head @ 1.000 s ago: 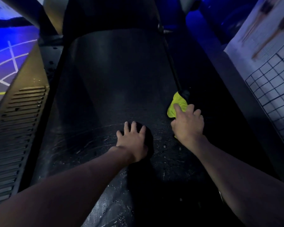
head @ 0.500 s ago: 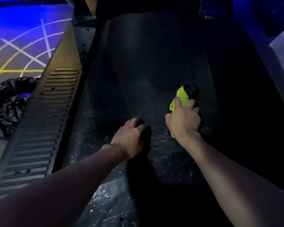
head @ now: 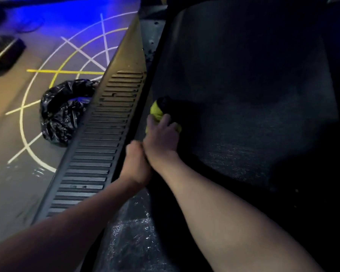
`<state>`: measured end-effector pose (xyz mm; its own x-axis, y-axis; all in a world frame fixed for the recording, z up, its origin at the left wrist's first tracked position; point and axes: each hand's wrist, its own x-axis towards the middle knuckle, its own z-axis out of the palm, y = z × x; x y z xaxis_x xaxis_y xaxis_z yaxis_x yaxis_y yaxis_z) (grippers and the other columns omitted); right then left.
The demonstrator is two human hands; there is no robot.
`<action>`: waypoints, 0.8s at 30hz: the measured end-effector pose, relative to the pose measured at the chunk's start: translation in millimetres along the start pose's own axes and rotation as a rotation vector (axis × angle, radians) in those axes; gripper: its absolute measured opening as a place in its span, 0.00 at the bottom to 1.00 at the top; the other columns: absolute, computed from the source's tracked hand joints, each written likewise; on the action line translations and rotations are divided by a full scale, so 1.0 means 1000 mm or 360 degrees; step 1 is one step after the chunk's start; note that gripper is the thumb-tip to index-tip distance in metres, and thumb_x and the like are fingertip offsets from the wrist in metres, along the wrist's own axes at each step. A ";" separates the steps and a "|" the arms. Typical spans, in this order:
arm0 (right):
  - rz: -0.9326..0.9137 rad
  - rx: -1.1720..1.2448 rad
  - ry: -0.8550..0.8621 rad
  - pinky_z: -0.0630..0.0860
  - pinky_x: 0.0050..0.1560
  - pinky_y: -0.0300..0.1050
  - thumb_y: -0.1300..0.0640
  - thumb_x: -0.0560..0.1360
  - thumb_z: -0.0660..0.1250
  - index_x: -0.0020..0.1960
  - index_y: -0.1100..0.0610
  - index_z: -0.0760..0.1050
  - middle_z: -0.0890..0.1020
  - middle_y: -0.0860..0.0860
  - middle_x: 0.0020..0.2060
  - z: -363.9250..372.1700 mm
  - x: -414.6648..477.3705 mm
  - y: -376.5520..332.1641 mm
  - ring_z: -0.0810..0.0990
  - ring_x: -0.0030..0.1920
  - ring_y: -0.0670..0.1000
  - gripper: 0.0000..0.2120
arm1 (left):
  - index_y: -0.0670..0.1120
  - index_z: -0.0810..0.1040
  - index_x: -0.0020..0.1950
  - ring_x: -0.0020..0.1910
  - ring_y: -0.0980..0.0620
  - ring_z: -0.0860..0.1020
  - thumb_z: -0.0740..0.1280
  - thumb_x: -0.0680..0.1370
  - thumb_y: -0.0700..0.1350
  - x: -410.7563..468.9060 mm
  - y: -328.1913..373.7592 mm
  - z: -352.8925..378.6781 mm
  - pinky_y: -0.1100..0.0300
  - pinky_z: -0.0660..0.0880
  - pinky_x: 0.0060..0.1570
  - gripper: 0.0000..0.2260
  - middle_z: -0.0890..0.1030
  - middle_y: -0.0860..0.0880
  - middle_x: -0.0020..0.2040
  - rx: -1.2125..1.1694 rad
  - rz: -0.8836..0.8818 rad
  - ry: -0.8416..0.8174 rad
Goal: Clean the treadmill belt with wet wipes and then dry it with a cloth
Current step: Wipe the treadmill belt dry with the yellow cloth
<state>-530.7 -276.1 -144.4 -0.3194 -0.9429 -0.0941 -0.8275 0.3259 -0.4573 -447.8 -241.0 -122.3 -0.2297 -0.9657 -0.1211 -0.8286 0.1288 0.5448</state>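
Fingers of the right hand were bent over a bunched yellow cloth, gripping it and pressing it down onto the treadmill belt at the belt's far-left edge, just beside the ribbed side rail. A dark fold showed at the cloth's far end; whether that was part of the cloth or a shadow could not be told. The left hand lay touching the right wrist, on the near side of it, at the seam between belt and rail. Its fingers were curled under and blurred, so whether they held anything could not be told. To the left, on the marked floor, a black bin bag stood against the rail. A wet patch glistened on the belt nearer the person, while the far stretch looked dull and dry. By the cloth in hand, the drying step seemed to be under way, with the wiping apparently behind it. The next move probably called for drawing the cloth along that left edge toward the near, shiny area with firm, flat pressure, and for keeping it out of the gap beside the rail, where it might catch.
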 end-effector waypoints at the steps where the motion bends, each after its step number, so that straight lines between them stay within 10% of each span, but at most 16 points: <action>1: -0.0098 0.0065 -0.0015 0.73 0.51 0.50 0.56 0.80 0.60 0.69 0.50 0.69 0.69 0.61 0.64 0.006 0.001 -0.011 0.73 0.56 0.63 0.18 | 0.38 0.73 0.46 0.37 0.54 0.68 0.68 0.77 0.38 0.002 -0.007 -0.006 0.59 0.67 0.36 0.05 0.75 0.45 0.40 -0.0116 -0.0191 0.0085; 10: -0.0432 -0.0107 -0.0159 0.68 0.51 0.53 0.54 0.81 0.58 0.71 0.44 0.65 0.67 0.57 0.64 -0.011 0.001 0.011 0.70 0.60 0.62 0.19 | 0.37 0.76 0.37 0.34 0.45 0.75 0.63 0.74 0.34 0.025 -0.008 -0.003 0.52 0.71 0.32 0.06 0.79 0.40 0.34 -0.0235 -0.0484 -0.0084; 17: -0.0059 -0.0218 -0.0082 0.71 0.53 0.55 0.54 0.79 0.61 0.74 0.42 0.61 0.65 0.57 0.65 -0.062 -0.022 0.116 0.68 0.60 0.63 0.25 | 0.52 0.76 0.64 0.68 0.40 0.65 0.61 0.75 0.47 0.007 0.062 0.044 0.44 0.66 0.64 0.18 0.68 0.45 0.69 0.0635 0.0029 -0.0530; 24: 0.0562 -0.0285 0.0035 0.72 0.54 0.55 0.54 0.76 0.64 0.75 0.43 0.59 0.65 0.58 0.64 -0.135 -0.083 0.258 0.69 0.60 0.65 0.30 | 0.52 0.75 0.66 0.69 0.42 0.66 0.61 0.76 0.47 -0.022 0.163 0.115 0.46 0.67 0.66 0.17 0.69 0.48 0.70 0.0601 0.0814 -0.0848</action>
<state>-779.5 -104.4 -135.1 -0.6070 -0.7696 -0.1982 -0.7318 0.6385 -0.2382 -636.4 -172.4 -126.3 -0.7571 -0.5434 -0.3626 -0.6500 0.6820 0.3352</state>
